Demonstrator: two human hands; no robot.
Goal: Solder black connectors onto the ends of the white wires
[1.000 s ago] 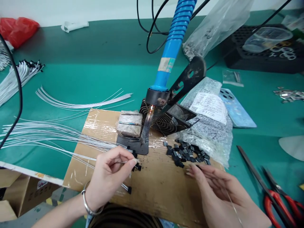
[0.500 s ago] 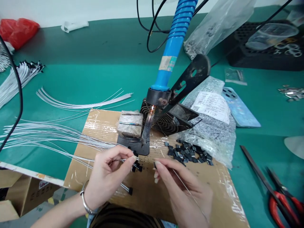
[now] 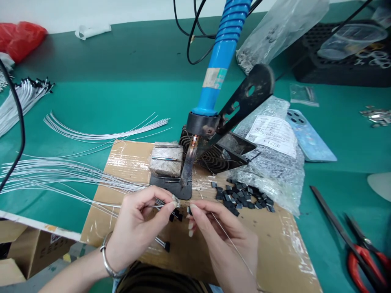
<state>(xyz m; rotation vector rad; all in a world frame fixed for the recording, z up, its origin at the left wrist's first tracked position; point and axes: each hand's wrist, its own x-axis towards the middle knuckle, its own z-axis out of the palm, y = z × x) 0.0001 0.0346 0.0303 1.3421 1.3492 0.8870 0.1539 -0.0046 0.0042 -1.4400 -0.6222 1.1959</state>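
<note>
My left hand (image 3: pixel 146 226) is closed in a pinch on a white wire (image 3: pixel 116 205), its tip near the fingertips. Across a small gap, my right hand (image 3: pixel 227 240) pinches a small black connector (image 3: pixel 189 210) between thumb and forefinger. A thin silvery wire (image 3: pixel 229 238) also passes through the right hand and over its back. Behind the hands, a blue soldering iron (image 3: pixel 210 89) hangs tip down in a black stand (image 3: pixel 244 103). Several wires with black connector ends (image 3: pixel 165 245) lie by the left hand.
Loose black connectors (image 3: pixel 244 196) are heaped on the cardboard (image 3: pixel 275 244) at the right. A long bundle of white wires (image 3: pixel 61 171) lies left. Red-handled scissors (image 3: pixel 357 260), a blue phone (image 3: pixel 314 138), a bubble-wrap bag (image 3: pixel 269 154) and a small fan (image 3: pixel 214 156) surround the cardboard.
My right hand has moved left with the black connector, closer to the wire end in my left hand. My left hand has hardly moved.
</note>
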